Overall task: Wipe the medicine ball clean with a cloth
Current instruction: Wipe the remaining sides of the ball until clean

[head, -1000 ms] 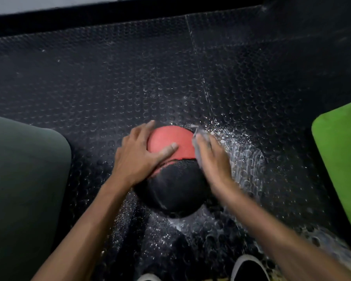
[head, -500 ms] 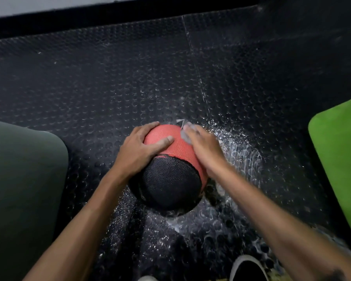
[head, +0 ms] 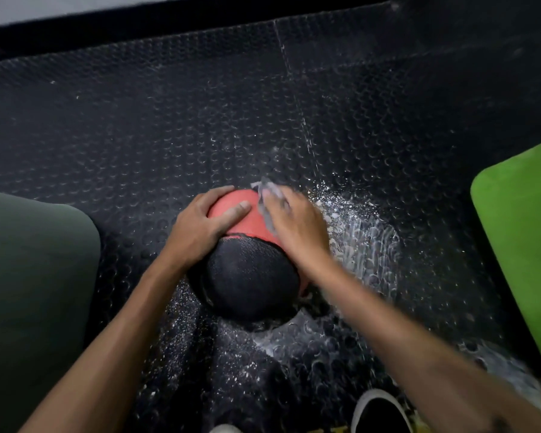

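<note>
A red and black medicine ball (head: pixel 250 276) sits on the black studded floor mat (head: pixel 200 120), red half away from me. My left hand (head: pixel 200 226) grips the ball's upper left side, thumb lying across the red part. My right hand (head: pixel 297 226) presses a small grey cloth (head: pixel 267 198) against the upper right of the red half; the hand is blurred. Most of the cloth is hidden under my fingers, with an edge sticking out at the top.
White powdery streaks and wet smears (head: pixel 363 239) cover the floor right of and below the ball. A green mat (head: pixel 525 245) lies at the right edge, a dark grey-green mat (head: pixel 28 292) at the left. My shoe toe (head: pixel 378 410) shows at the bottom.
The ball has rolled toward me, so more black faces up. My right hand with the cloth slid up over the red part; my left hand shifted with the ball.
</note>
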